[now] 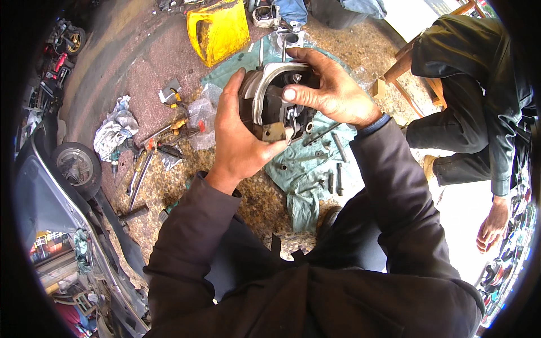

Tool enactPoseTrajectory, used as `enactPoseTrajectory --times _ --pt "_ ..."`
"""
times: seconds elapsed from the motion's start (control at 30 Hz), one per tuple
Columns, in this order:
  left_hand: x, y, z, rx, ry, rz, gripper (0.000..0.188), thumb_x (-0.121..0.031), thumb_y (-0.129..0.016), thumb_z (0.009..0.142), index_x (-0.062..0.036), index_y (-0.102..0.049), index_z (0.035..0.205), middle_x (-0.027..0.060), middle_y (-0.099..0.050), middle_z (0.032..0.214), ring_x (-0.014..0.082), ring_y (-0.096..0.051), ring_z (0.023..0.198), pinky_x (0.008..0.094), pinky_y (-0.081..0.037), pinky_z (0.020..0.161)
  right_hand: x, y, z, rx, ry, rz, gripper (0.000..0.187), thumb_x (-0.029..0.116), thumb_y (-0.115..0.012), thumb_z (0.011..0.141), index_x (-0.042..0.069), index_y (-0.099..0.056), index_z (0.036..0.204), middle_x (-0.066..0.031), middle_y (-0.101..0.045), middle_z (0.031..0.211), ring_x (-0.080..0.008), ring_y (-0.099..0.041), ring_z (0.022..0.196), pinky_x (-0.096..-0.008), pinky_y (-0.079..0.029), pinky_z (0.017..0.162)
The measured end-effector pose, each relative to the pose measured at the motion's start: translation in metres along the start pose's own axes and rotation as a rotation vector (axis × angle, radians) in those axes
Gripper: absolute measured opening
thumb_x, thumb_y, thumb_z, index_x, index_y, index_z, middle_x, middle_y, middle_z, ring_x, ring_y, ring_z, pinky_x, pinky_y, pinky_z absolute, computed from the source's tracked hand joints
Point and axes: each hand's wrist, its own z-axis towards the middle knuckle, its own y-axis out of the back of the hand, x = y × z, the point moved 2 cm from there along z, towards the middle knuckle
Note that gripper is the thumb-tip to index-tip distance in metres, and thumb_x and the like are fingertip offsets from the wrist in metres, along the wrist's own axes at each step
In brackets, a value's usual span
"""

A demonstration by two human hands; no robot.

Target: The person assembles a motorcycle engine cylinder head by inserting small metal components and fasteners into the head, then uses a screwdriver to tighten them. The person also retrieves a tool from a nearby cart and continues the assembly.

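Observation:
Between my two hands I hold up a dark metal engine cylinder head (265, 93), with a pale rim round its open side and metal parts inside. My left hand (239, 135) wraps its left and lower side, the thumb near a small tan metal plate (274, 132). My right hand (332, 87) grips the upper right, with the thumb lying over the opening. Two long metal studs (261, 56) stick up beyond the far side. Under it a green cloth (301, 197) is spread on the ground, with several bolts (339, 147) and small round parts on it.
A yellow cut-open container (217, 31) stands at the far side, near other engine parts (265, 17). Tools (143, 169) and a crumpled rag (116, 129) lie left, beside a wheel (77, 169) and scooter bodywork. A person in dark clothing (468, 101) sits at the right, one hand (492, 226) hanging down.

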Motion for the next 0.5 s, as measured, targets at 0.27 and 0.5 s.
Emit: enactPoseTrajectory --times 0.27,0.5 --pt "-0.006 -0.001 0.000 0.037 0.002 0.058 0.099 -0.014 -0.083 0.064 0.0092 -0.029 0.144 0.0213 -0.044 0.131 0.0317 -0.049 0.121 0.0428 -0.041 0.105 0.012 0.001 -0.004 -0.076 0.100 -0.208 0.086 0.035 -0.084 0.080 -0.005 -0.040 0.143 -0.0182 -0.062 0.117 -0.0217 -0.060 0.112 -0.0348 -0.048 0.098" --pt "-0.011 -0.009 0.000 0.035 0.165 -0.201 0.090 -0.007 -0.078 0.072 0.0080 -0.029 0.145 0.0175 -0.049 0.135 0.0239 -0.053 0.122 0.0372 -0.043 0.106 0.001 0.002 -0.001 -0.039 -0.016 -0.038 0.082 0.036 -0.080 0.084 -0.006 -0.040 0.142 -0.0178 -0.061 0.120 -0.0222 -0.060 0.112 -0.0332 -0.049 0.097"
